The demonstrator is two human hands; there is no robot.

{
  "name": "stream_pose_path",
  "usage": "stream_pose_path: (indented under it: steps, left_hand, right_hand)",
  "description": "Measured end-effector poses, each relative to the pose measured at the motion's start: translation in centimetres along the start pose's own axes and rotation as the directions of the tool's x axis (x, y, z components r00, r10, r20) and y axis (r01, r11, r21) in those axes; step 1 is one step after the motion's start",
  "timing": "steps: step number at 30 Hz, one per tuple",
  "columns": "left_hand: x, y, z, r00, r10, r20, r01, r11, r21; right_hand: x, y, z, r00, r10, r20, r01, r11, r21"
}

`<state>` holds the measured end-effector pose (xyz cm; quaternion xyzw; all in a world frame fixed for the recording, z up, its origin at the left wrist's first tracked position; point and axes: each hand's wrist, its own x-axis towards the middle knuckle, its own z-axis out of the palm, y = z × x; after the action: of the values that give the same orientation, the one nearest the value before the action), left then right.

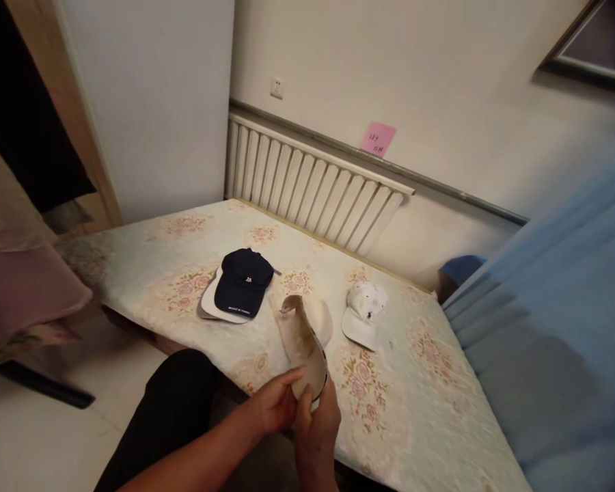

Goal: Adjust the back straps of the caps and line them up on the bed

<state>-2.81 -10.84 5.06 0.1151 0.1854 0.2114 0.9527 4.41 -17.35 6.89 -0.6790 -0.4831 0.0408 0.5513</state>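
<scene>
Near the front edge of the bed, a beige cap (pixel 306 365) is tilted so that its inside and the underside of its brim face me. Both hands grip the brim: my left hand (pixel 279 402) closes on its left side, and my right hand (pixel 318 413) wraps the right side, thumb on the underside. Just behind it shows a cream rounded shape (pixel 320 318); whether it belongs to the held cap or is a separate one, I cannot tell. To the left, a navy cap (pixel 244 281) lies stacked on white and grey brims. A white cap (pixel 365 311) sits alone at right.
A flowered cover (pixel 415 403) spreads over the bed. Behind it a white radiator (pixel 307 184) runs along the wall, with a pink note (pixel 378 139) above. A blue curtain (pixel 564 328) hangs at right. Clothes (pixel 20 273) hang at left.
</scene>
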Motion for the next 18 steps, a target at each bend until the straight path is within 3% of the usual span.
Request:
stream_pose_path:
  steps: [4, 10, 12, 15, 18]
  left_hand:
    - [0.8, 0.4, 0.1, 0.998, -0.023, -0.057, 0.033, 0.983, 0.181]
    - [0.2, 2.1, 1.2, 0.973, 0.193, -0.127, -0.128, 0.907, 0.4]
    - [-0.6, 2.9, 1.3, 0.962, 0.265, -0.073, -0.217, 0.896, 0.388]
    - [-2.4, 4.1, 1.2, 0.943, 0.315, 0.109, -0.333, 0.89, 0.311]
    - [-4.0, 5.1, 1.0, 0.915, 0.33, 0.232, -0.373, 0.912, 0.171]
  right_hand:
    - [1.3, 0.0, -0.1, 0.989, -0.133, 0.065, 0.138, 0.988, -0.07]
    - [2.9, 0.3, -0.6, 0.966, -0.245, 0.087, 0.258, 0.942, -0.213]
    - [3.2, 0.5, -0.6, 0.953, -0.291, 0.086, 0.303, 0.918, -0.256]
    - [3.5, 0.9, -0.8, 0.931, -0.344, 0.121, 0.365, 0.887, -0.284]
    - [3.7, 1.1, -1.0, 0.912, -0.375, 0.165, 0.408, 0.865, -0.292]
